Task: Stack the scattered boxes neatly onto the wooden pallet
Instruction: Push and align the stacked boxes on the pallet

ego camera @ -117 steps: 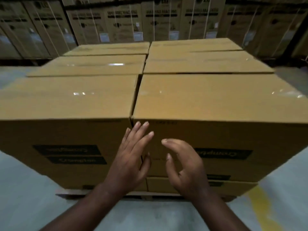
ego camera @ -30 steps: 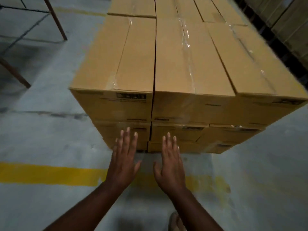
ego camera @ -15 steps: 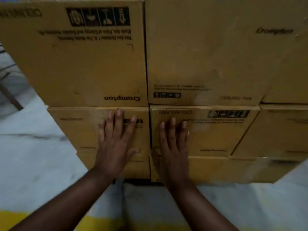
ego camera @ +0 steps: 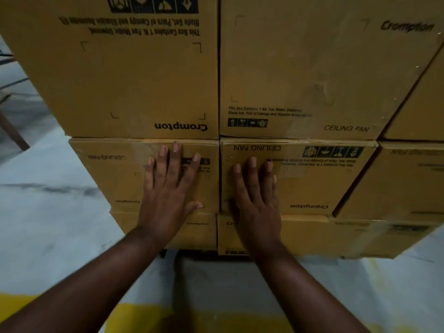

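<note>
A stack of brown ceiling-fan cartons fills the view, three layers high. My left hand [ego camera: 168,188] lies flat with straight fingers on the end face of the middle-layer left box [ego camera: 113,179]. My right hand [ego camera: 255,195] presses flat on the middle-layer box beside it [ego camera: 319,183]. Above them sit the top-layer left box [ego camera: 125,73] and top-layer right box [ego camera: 312,68]. The bottom-layer boxes [ego camera: 312,239] show under my palms. A dark strip of the pallet [ego camera: 197,253] peeks out beneath them; the rest is hidden.
Grey concrete floor [ego camera: 48,212] spreads to the left and in front. A yellow floor line [ego camera: 204,316] runs across under my forearms. A dark wooden leg [ego camera: 13,133] slants at the far left. More cartons [ego camera: 413,183] continue to the right.
I went from the stack's long side to its end and crouched. My hands, in the air a second ago, lie flat on the middle-layer boxes, nearly still since half a second ago.
</note>
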The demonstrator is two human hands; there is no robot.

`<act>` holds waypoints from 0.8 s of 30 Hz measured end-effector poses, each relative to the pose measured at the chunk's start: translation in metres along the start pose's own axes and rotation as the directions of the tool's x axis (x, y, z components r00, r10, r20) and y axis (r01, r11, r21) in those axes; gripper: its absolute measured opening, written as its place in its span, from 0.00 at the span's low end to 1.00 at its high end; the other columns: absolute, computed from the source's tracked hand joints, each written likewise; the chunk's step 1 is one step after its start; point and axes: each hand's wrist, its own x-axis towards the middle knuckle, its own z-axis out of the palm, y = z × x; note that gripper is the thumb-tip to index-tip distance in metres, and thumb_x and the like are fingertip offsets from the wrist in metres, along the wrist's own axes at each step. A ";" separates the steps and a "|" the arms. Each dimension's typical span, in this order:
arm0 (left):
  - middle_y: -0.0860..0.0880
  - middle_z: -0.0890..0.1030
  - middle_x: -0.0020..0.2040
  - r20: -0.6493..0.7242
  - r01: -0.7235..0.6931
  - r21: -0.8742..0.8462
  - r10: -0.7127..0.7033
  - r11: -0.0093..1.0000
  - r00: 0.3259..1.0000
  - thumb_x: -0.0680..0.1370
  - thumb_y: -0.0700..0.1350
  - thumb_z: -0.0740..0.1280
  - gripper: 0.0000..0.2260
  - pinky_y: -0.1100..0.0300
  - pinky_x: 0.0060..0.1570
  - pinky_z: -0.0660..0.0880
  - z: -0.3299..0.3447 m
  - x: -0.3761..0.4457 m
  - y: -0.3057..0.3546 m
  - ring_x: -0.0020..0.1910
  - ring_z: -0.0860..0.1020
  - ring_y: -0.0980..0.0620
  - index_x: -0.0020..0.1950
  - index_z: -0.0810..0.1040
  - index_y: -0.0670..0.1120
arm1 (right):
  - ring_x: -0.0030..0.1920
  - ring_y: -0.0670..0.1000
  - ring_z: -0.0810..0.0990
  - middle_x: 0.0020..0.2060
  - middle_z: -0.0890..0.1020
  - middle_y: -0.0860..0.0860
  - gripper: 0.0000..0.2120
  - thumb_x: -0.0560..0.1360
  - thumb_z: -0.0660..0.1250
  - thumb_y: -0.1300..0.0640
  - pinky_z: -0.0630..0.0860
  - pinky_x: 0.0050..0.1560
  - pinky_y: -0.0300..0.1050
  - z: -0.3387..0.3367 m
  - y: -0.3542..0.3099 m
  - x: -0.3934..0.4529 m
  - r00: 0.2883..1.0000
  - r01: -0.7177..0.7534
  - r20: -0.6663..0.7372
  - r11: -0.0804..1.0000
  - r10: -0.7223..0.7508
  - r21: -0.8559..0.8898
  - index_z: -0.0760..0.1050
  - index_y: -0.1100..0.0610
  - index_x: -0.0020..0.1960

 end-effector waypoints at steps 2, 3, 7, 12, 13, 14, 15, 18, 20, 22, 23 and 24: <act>0.41 0.36 0.83 0.007 -0.002 0.006 0.002 1.000 1.000 0.67 0.62 0.78 0.60 0.44 0.80 0.35 -0.001 0.001 -0.002 0.83 0.38 0.39 0.85 0.40 0.52 | 0.84 0.64 0.42 0.85 0.44 0.55 0.47 0.79 0.73 0.51 0.41 0.83 0.59 0.002 0.000 0.000 1.000 -0.001 -0.007 1.000 0.001 0.007 0.45 0.53 0.86; 0.42 0.35 0.83 0.014 -0.005 0.009 0.005 1.000 1.000 0.67 0.62 0.79 0.60 0.44 0.80 0.34 -0.001 0.003 -0.002 0.83 0.37 0.40 0.85 0.40 0.52 | 0.84 0.64 0.42 0.85 0.44 0.55 0.47 0.80 0.73 0.51 0.41 0.83 0.59 0.003 0.000 0.000 1.000 -0.004 -0.008 1.000 0.004 0.009 0.45 0.53 0.86; 0.42 0.32 0.83 0.033 -0.014 0.013 0.014 1.000 0.999 0.67 0.62 0.79 0.60 0.45 0.79 0.32 0.001 0.005 -0.003 0.82 0.35 0.40 0.84 0.38 0.52 | 0.84 0.64 0.43 0.85 0.45 0.56 0.44 0.80 0.73 0.51 0.42 0.83 0.60 0.008 -0.001 0.000 1.000 -0.006 -0.022 1.000 0.006 0.013 0.48 0.54 0.86; 0.43 0.31 0.82 0.013 -0.037 0.021 0.037 0.999 0.999 0.68 0.63 0.77 0.60 0.44 0.79 0.33 0.002 0.004 -0.007 0.82 0.34 0.41 0.84 0.39 0.52 | 0.84 0.64 0.44 0.85 0.46 0.56 0.40 0.81 0.72 0.52 0.43 0.83 0.62 0.012 0.001 -0.005 0.999 0.018 -0.032 1.000 -0.018 0.002 0.52 0.54 0.85; 0.43 0.31 0.82 0.013 -0.037 0.019 0.036 0.999 0.999 0.68 0.63 0.77 0.60 0.44 0.79 0.33 0.001 0.004 -0.007 0.82 0.34 0.41 0.84 0.39 0.52 | 0.84 0.64 0.44 0.85 0.46 0.56 0.40 0.81 0.72 0.52 0.44 0.83 0.62 0.013 0.001 -0.009 1.000 0.022 -0.022 1.000 -0.022 0.004 0.53 0.54 0.85; 0.43 0.30 0.82 0.016 -0.034 0.014 0.034 0.999 0.999 0.68 0.62 0.78 0.60 0.44 0.79 0.32 0.002 0.004 -0.007 0.82 0.34 0.40 0.84 0.39 0.52 | 0.84 0.64 0.44 0.85 0.46 0.56 0.40 0.81 0.72 0.52 0.44 0.83 0.62 0.014 0.002 -0.014 1.000 0.029 -0.001 1.000 -0.029 0.006 0.53 0.54 0.85; 0.43 0.31 0.82 0.024 -0.030 0.003 0.030 1.000 0.999 0.68 0.62 0.78 0.59 0.44 0.79 0.33 0.002 0.003 -0.005 0.82 0.34 0.40 0.84 0.39 0.51 | 0.84 0.64 0.44 0.85 0.47 0.56 0.41 0.81 0.72 0.51 0.44 0.83 0.63 0.015 0.002 -0.023 0.999 0.039 0.034 0.999 -0.039 0.008 0.53 0.54 0.85; 0.41 0.33 0.83 0.053 -0.044 -0.032 0.045 0.999 0.998 0.69 0.63 0.76 0.58 0.45 0.80 0.34 0.011 -0.014 0.000 0.82 0.35 0.40 0.85 0.40 0.50 | 0.84 0.63 0.45 0.85 0.47 0.55 0.43 0.79 0.73 0.48 0.46 0.82 0.65 0.021 0.010 -0.060 0.983 0.077 0.167 0.997 -0.074 -0.008 0.52 0.52 0.85; 0.40 0.33 0.83 0.091 -0.082 -0.011 0.083 0.997 0.992 0.68 0.65 0.76 0.59 0.44 0.80 0.35 0.022 -0.031 0.005 0.82 0.35 0.40 0.85 0.40 0.50 | 0.84 0.62 0.45 0.85 0.46 0.53 0.45 0.78 0.75 0.50 0.47 0.81 0.66 0.026 0.021 -0.076 0.972 0.097 0.222 0.994 -0.082 -0.056 0.51 0.51 0.86; 0.40 0.32 0.82 0.113 -0.096 0.029 0.093 0.995 0.989 0.68 0.63 0.77 0.61 0.44 0.79 0.34 0.034 -0.041 0.010 0.82 0.34 0.39 0.84 0.38 0.50 | 0.84 0.60 0.44 0.85 0.45 0.51 0.47 0.78 0.75 0.51 0.44 0.82 0.65 0.029 0.032 -0.080 0.969 0.109 0.231 0.990 -0.086 -0.087 0.49 0.50 0.86; 0.39 0.31 0.82 0.111 -0.088 0.044 0.083 0.995 0.990 0.68 0.62 0.78 0.61 0.44 0.79 0.33 0.040 -0.043 0.013 0.81 0.33 0.39 0.84 0.37 0.50 | 0.84 0.60 0.43 0.85 0.45 0.51 0.47 0.78 0.75 0.51 0.43 0.82 0.65 0.031 0.035 -0.080 0.970 0.116 0.227 0.989 -0.093 -0.091 0.48 0.50 0.86; 0.39 0.31 0.82 0.104 -0.076 0.051 0.071 0.996 0.992 0.69 0.61 0.78 0.60 0.44 0.79 0.33 0.044 -0.044 0.015 0.81 0.33 0.39 0.84 0.37 0.49 | 0.84 0.60 0.43 0.85 0.45 0.51 0.47 0.78 0.74 0.51 0.42 0.82 0.65 0.033 0.037 -0.080 0.969 0.124 0.226 0.988 -0.101 -0.089 0.47 0.50 0.86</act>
